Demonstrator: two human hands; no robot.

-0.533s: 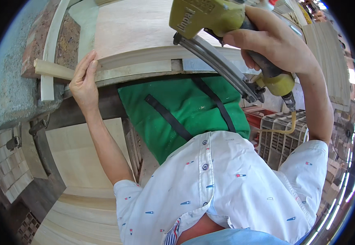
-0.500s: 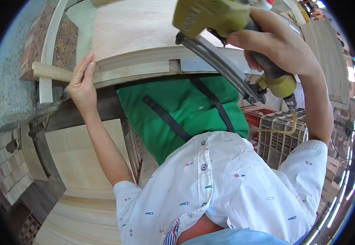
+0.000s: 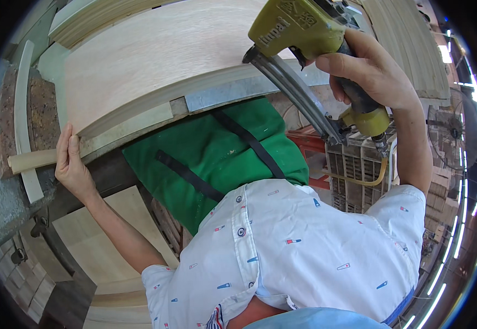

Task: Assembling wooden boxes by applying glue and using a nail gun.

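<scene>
— Busy woodshop: light tubes (image 3: 433, 306) way over on the right, stacked planks (image 3: 414, 55) past the end of the bench (image 3: 233, 94). So what's different from half a second ago?

— View's swung round, so more of the pale wooden panel (image 3: 167, 44) shows up on the bench. Also, the green nail gun (image 3: 298, 30) looks further right along the panel's near edge. Same grip though: right hand (image 3: 378, 74) wrapped round the dark handle (image 3: 367, 101), nose by that edge. Can't tell if it's touching.

— And the left hand (image 3: 74, 164)?

— At the panel's near left corner, fingers close together. Pinching or just resting, can't tell. A wooden stick (image 3: 27, 163) pokes out beside it.

— Meaning what for the job?

— My guess: same step, panel steadied, just a different spot along the edge.

— Any containers?

— Grey grid-sided crate (image 3: 353, 189) below the gun, yellow hose (image 3: 384, 171) in front. Can't make out what's inside. No fasteners visible in the gun's magazine (image 3: 293, 90) either.
</scene>
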